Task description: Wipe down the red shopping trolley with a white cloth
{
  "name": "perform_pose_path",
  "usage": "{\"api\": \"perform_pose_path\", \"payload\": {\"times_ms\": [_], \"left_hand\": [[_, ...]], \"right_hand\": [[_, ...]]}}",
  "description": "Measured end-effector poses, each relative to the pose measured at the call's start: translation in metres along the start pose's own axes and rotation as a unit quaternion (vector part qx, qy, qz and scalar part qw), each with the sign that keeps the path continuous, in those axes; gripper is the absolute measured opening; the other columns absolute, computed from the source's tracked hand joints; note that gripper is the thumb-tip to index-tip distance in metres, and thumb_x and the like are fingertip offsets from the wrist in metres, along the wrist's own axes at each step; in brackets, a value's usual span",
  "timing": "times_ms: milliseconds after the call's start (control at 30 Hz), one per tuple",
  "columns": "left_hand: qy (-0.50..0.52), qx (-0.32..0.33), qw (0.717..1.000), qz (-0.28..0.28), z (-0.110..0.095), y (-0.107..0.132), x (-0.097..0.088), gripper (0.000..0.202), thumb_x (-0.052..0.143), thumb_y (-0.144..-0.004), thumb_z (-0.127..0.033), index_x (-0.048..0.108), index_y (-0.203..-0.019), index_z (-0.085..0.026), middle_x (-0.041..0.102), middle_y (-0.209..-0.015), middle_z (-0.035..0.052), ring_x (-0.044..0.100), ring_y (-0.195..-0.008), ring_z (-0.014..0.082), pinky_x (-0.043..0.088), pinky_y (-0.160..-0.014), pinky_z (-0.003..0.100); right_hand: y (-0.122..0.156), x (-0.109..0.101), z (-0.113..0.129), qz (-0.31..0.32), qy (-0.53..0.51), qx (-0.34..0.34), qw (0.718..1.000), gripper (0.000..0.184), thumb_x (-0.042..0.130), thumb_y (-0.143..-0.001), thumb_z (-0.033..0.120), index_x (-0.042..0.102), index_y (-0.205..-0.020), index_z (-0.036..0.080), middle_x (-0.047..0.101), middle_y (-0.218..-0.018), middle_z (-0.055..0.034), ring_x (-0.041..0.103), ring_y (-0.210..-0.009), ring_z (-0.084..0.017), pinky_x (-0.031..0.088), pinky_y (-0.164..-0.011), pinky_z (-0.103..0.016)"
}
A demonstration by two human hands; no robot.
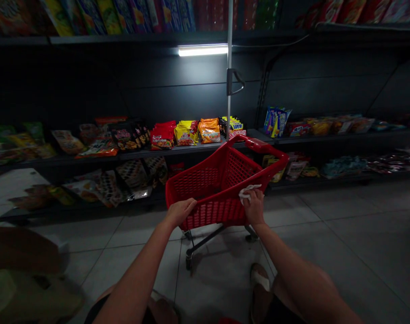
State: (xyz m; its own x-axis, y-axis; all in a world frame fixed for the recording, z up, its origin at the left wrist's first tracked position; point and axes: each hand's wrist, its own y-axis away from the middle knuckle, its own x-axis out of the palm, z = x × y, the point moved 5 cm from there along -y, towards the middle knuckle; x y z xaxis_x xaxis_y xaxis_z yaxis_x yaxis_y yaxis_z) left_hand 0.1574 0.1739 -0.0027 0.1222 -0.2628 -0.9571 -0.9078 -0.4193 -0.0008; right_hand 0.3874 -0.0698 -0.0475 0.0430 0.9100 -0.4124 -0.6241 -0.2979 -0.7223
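Here, one red cart (225,180) on the grey floor (326,234), close before dark shelves (191,148) of snacks. Two hands at its near rim. Left hand (180,210) curled shut over the rim's left corner. Right hand (254,204) closed on the rim's right side, one crumpled white tissue (247,192) pinched under the fingers. Behind the cart, side by side on one shelf, three stacks of packets: red (162,135), yellow (186,132), orange (209,130). Overhead, one lit tube (202,50).
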Motion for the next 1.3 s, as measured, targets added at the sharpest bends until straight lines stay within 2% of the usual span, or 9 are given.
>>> {"api": "perform_pose_path", "payload": {"times_ms": [100, 267, 400, 567, 700, 867, 1000, 1133, 1300], "left_hand": [[-0.004, -0.009, 1.0, -0.001, -0.002, -0.001, 0.002, 0.049, 0.02, -0.1, -0.057, 0.061, -0.101, -0.031, 0.073, -0.102, -0.0004, 0.068, -0.099, 0.0207, 0.041, -0.071, 0.025], [-0.005, -0.012, 1.0, 0.0, -0.007, 0.003, 0.002, 0.049, 0.019, -0.1, -0.057, 0.061, -0.102, -0.031, 0.074, -0.101, -0.0011, 0.068, -0.096, 0.0197, 0.042, -0.073, 0.025], [-0.003, -0.011, 1.0, 0.001, -0.008, 0.008, 0.0, 0.049, 0.019, -0.101, -0.056, 0.061, -0.102, -0.031, 0.074, -0.1, -0.0018, 0.068, -0.096, 0.0182, 0.042, -0.073, 0.024], [-0.004, -0.015, 1.0, 0.001, -0.012, 0.012, 0.002, 0.049, 0.019, -0.101, -0.056, 0.062, -0.104, -0.032, 0.074, -0.103, -0.0015, 0.068, -0.098, 0.0189, 0.043, -0.073, 0.024], [-0.01, -0.023, 1.0, -0.002, -0.019, 0.012, 0.008, 0.051, 0.018, -0.1, -0.058, 0.061, -0.108, -0.033, 0.074, -0.104, -0.0001, 0.069, -0.099, 0.0209, 0.044, -0.074, 0.026], [-0.018, -0.034, 0.999, -0.003, -0.015, 0.012, 0.005, 0.051, 0.018, -0.1, -0.058, 0.061, -0.11, -0.034, 0.074, -0.106, -0.0002, 0.069, -0.099, 0.0214, 0.044, -0.074, 0.026], [-0.015, -0.032, 0.999, 0.006, -0.008, 0.013, -0.002, 0.049, 0.019, -0.101, -0.057, 0.062, -0.108, -0.034, 0.074, -0.105, -0.0015, 0.069, -0.098, 0.0207, 0.043, -0.073, 0.026], [-0.01, -0.031, 0.999, 0.01, -0.016, 0.014, 0.003, 0.05, 0.018, -0.1, -0.058, 0.062, -0.109, -0.035, 0.074, -0.105, -0.0015, 0.069, -0.099, 0.0207, 0.043, -0.073, 0.026], [-0.015, -0.043, 0.999, 0.007, -0.029, 0.013, 0.01, 0.053, 0.016, -0.099, -0.06, 0.061, -0.113, -0.036, 0.074, -0.106, 0.0009, 0.068, -0.101, 0.0234, 0.044, -0.076, 0.028]], "right_hand": [[0.023, 0.027, 0.034, 0.028, -0.044, 0.001, 0.999, 0.03, 0.051, -0.082, 0.012, 0.064, -0.108, 0.02, 0.052, -0.116, -0.0102, 0.047, -0.115, -0.025, 0.041, -0.104, -0.046], [0.066, 0.074, 0.105, 0.215, -0.084, -0.178, 0.957, 0.039, 0.056, -0.087, 0.009, 0.067, -0.119, 0.03, 0.054, -0.12, -0.0069, 0.051, -0.112, -0.021, 0.045, -0.102, -0.035], [0.064, 0.062, 0.08, 0.274, -0.016, -0.227, 0.934, 0.036, 0.062, -0.085, 0.011, 0.071, -0.112, 0.034, 0.059, -0.117, -0.0046, 0.051, -0.11, -0.023, 0.045, -0.097, -0.035], [0.05, 0.035, 0.015, 0.191, 0.02, -0.092, 0.977, 0.027, 0.057, -0.081, 0.008, 0.072, -0.097, 0.025, 0.056, -0.109, -0.0076, 0.051, -0.105, -0.023, 0.037, -0.107, -0.044], [0.065, 0.047, 0.029, 0.107, -0.005, 0.021, 0.994, 0.025, 0.054, -0.08, 0.01, 0.068, -0.096, 0.022, 0.052, -0.107, -0.008, 0.047, -0.105, -0.025, 0.04, -0.099, -0.044], [0.07, 0.061, 0.056, 0.147, -0.037, -0.02, 0.988, 0.038, 0.053, -0.08, 0.009, 0.068, -0.111, 0.024, 0.052, -0.111, -0.009, 0.047, -0.109, -0.025, 0.037, -0.102, -0.045], [0.057, 0.039, 0.021, 0.172, -0.086, -0.021, 0.981, 0.041, 0.051, -0.073, 0.007, 0.066, -0.107, 0.023, 0.055, -0.11, -0.008, 0.05, -0.108, -0.024, 0.04, -0.101, -0.041], [0.057, 0.031, -0.012, 0.026, -0.085, 0.152, 0.984, 0.027, 0.051, -0.068, 0.015, 0.059, -0.093, 0.02, 0.052, -0.1, -0.007, 0.049, -0.102, -0.024, 0.041, -0.097, -0.04], [0.105, 0.087, 0.055, -0.081, -0.132, 0.261, 0.953, 0.029, 0.051, -0.07, 0.019, 0.051, -0.099, 0.021, 0.051, -0.105, -0.0086, 0.046, -0.103, -0.025, 0.038, -0.099, -0.04]]}}
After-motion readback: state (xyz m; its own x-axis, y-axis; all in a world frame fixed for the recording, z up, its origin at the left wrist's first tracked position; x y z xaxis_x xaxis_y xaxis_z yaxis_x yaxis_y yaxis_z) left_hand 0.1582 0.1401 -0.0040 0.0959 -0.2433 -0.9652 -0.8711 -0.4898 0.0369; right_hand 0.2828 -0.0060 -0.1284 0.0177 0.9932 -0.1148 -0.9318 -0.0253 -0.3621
